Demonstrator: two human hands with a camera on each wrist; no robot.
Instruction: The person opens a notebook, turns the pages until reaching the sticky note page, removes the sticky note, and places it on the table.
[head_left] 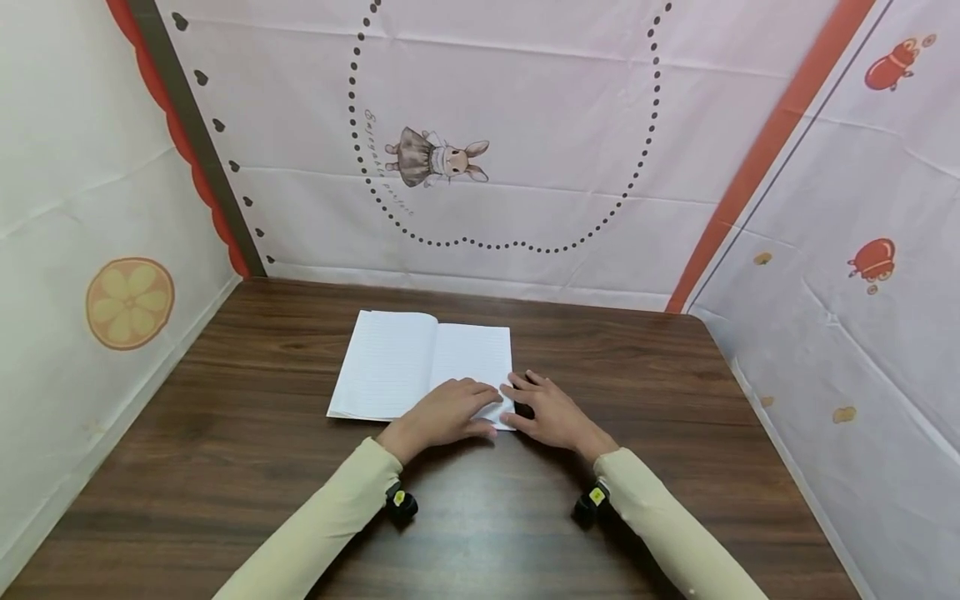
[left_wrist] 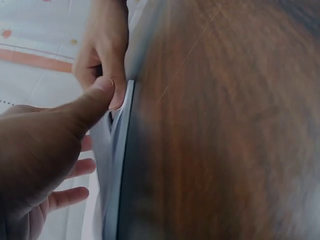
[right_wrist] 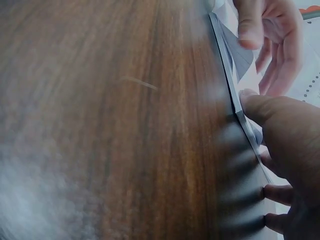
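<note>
A notebook (head_left: 390, 367) with white ruled pages lies spread on the wooden table. Over the lower part of its right-hand page is my left hand (head_left: 444, 414), fingers loosely bent and thumb held apart from them. My right hand (head_left: 553, 415) is at the lower right corner, its thumb touching the corner while its other fingers spread along the right edge and the table. Between the two hands a page (right_wrist: 239, 55) bulges up from the notebook in the right wrist view. In the left wrist view, the left thumb (left_wrist: 92, 102) hides part of that spot.
The brown wooden table (head_left: 247, 467) reaches to fabric walls on three sides. A printed rabbit (head_left: 435, 157) decorates the back cloth (head_left: 525, 100). Each wrist carries a small black camera, the left camera (head_left: 401, 503) and the right camera (head_left: 590, 503).
</note>
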